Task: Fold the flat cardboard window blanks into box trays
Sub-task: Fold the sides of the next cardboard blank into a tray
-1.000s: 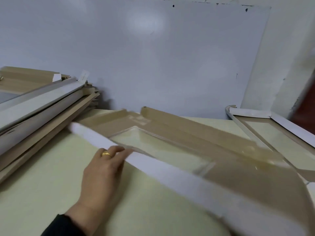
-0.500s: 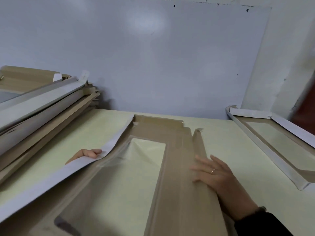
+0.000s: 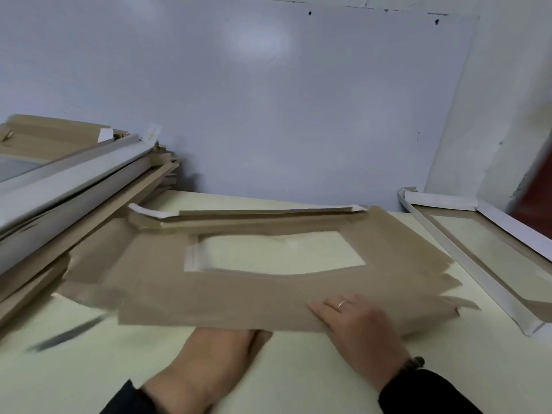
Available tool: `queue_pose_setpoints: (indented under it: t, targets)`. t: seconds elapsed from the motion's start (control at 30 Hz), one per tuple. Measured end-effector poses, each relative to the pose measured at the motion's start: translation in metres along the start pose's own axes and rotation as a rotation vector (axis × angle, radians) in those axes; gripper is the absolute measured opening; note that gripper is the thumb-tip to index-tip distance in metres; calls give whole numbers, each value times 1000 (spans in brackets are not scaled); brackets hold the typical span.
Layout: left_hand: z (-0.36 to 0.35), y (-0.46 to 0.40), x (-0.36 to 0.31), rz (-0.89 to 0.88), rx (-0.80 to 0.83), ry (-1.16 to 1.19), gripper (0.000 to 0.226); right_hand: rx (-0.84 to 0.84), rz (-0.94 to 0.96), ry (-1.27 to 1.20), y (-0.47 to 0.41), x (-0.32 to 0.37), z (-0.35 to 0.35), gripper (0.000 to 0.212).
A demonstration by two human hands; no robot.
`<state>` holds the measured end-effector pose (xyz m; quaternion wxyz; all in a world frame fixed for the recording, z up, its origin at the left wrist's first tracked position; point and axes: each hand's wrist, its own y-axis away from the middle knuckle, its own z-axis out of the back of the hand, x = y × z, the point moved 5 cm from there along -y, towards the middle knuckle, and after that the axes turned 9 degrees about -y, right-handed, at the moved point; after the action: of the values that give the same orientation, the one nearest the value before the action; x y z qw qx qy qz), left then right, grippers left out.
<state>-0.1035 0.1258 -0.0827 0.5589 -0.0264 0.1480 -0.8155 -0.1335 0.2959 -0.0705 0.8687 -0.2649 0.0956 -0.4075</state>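
We see a flat brown cardboard window blank (image 3: 245,291) lying on the pale green table (image 3: 298,369). It has a see-through window (image 3: 277,252) cut in the middle, and flaps stick out at its sides. The far edge is partly folded up and shows a bit of white. The left side of the blank looks blurry, so we cannot make out its flaps well. Our left hand (image 3: 215,351) goes under the near edge of the blank, and its fingers are hidden, so we cannot tell how they lie. Our right hand (image 3: 355,324) lies flat on top of the near edge with straight fingers, pressing down. A ring (image 3: 342,304) is on one finger.
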Motion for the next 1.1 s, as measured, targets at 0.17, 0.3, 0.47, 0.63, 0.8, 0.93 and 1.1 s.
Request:
queue_pose_setpoints:
  t: [0.17, 0.3, 0.47, 0.63, 0.8, 0.93, 1.1]
  targets:
    - [23, 2, -19, -232, -142, -136, 32, 98, 58, -33, -12, 15, -20, 25]
    - [28, 2, -21, -193, -232, -264, 33, 181, 132, -36, -15, 31, -28, 27]
    - [8, -2, 17, 75, 35, -340, 47, 300, 25, -133, -8, 28, -30, 30]
    - [-8, 17, 77, 162, 237, -267, 73, 439, -109, -138, 13, -15, -25, 51]
    - [4, 42, 127, 143, 92, 34, 83, 506, -186, -79, 42, -66, -5, 59]
    - [10, 66, 179, 203, -8, 180, 53, 487, -252, -94, 61, -95, 10, 61]
    - [8, 81, 218, 297, -91, 103, 45, 233, -424, -376, 66, -108, 32, 41]
